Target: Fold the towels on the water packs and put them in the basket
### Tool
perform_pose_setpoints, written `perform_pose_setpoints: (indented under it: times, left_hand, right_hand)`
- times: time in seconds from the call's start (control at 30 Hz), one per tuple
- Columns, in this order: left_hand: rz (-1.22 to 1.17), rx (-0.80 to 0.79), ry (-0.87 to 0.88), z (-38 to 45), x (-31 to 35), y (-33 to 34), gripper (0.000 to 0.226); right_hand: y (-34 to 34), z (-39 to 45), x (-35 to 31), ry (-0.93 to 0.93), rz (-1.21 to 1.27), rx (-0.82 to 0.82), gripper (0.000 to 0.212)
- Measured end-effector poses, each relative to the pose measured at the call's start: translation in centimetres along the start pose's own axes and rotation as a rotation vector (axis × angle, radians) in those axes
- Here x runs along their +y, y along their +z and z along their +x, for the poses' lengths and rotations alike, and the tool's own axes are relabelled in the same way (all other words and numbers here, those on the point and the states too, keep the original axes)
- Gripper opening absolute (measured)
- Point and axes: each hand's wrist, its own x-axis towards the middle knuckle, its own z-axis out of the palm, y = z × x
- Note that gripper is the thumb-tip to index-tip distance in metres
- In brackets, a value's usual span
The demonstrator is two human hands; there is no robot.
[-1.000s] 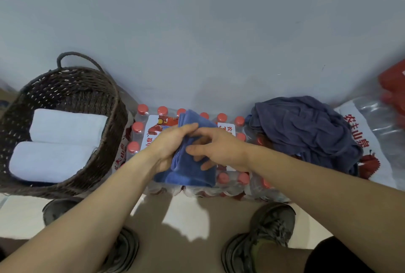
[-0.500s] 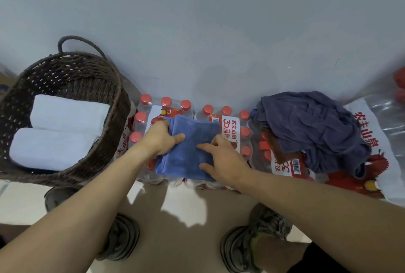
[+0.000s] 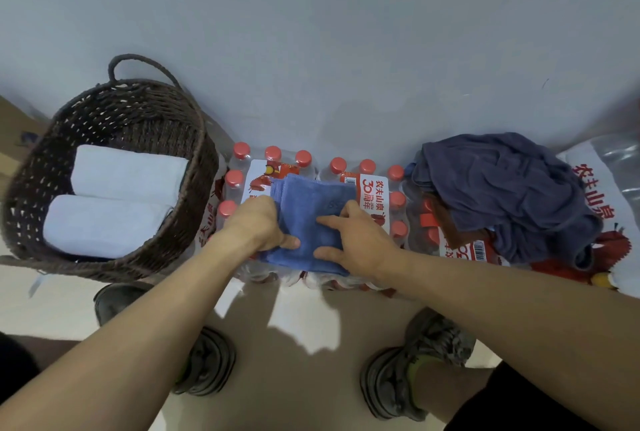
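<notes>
A folded blue towel (image 3: 311,209) lies on the shrink-wrapped water packs (image 3: 375,190) with red caps. My left hand (image 3: 254,223) grips its left edge, thumb on top. My right hand (image 3: 356,240) rests on its right half, forefinger and thumb stretched flat across the cloth. A crumpled dark blue towel (image 3: 502,188) sits heaped on the packs to the right. The dark woven basket (image 3: 202,153) stands on the left and holds two rolled white towels (image 3: 128,171) (image 3: 104,224).
A plain wall rises directly behind the packs and the basket. Another wrapped water pack (image 3: 609,181) lies at the far right. My two shoes (image 3: 207,361) (image 3: 408,371) stand on the light floor in front of the packs.
The blue towel went from a narrow bundle held in both hands to a flat folded square. My left hand slid to its left edge, and my right hand now lies on top.
</notes>
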Motion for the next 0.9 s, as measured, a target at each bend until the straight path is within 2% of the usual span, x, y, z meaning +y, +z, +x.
perform_pose_setpoints:
  times: [0.07,0.17,0.2,0.27,0.33,0.43,0.53,0.63,0.73,0.83,0.9]
  left_hand:
    - [-0.081,0.084,0.033,-0.6,0.2,0.5,0.040]
    - [-0.161,0.122,0.111,-1.0,0.8,-0.2,0.038]
    - [-0.171,0.123,0.145,-1.1,1.1,-0.9,0.037]
    - [-0.143,0.154,0.242,-1.3,1.7,-2.4,0.039]
    - [-0.060,0.215,0.343,-1.7,2.5,-4.1,0.039]
    - [0.006,0.258,0.476,-2.7,4.8,-6.6,0.044]
    - [-0.056,0.108,0.631,-4.2,7.0,-8.5,0.040]
    - [-0.080,-0.090,0.692,-5.7,7.8,-9.9,0.044]
    - [-0.104,-0.181,0.680,-6.2,7.6,-10.8,0.046]
    - [-0.121,-0.222,0.631,-5.4,6.8,-10.9,0.040]
    - [0.056,-0.320,0.531,-4.2,6.1,-10.6,0.023]
  right_hand:
    - [-0.7,0.5,-0.2,0.002,-0.046,-0.053,0.054]
    - [-2.8,1.2,-0.7,0.023,-0.001,-0.087,0.058]
    - [-3.5,1.3,-0.9,0.026,0.055,-0.048,0.061]
    - [-4.9,1.1,-1.6,-0.012,0.141,0.128,0.071]
    - [-6.1,0.8,-2.5,-0.143,0.119,0.308,0.083]
    - [-7.7,-0.3,-3.3,-0.298,0.016,0.379,0.098]
    - [-9.1,-1.5,-2.6,-0.283,-0.024,0.311,0.100]
    - [-11.0,-1.9,-1.6,-0.271,-0.170,0.194,0.081]
    - [-11.7,-2.4,-0.9,-0.223,-0.115,-0.018,0.061]
    - [-11.2,-2.5,0.1,-0.174,0.046,-0.157,0.041]
    - [-10.7,-2.4,1.0,-0.113,0.145,-0.258,0.035]
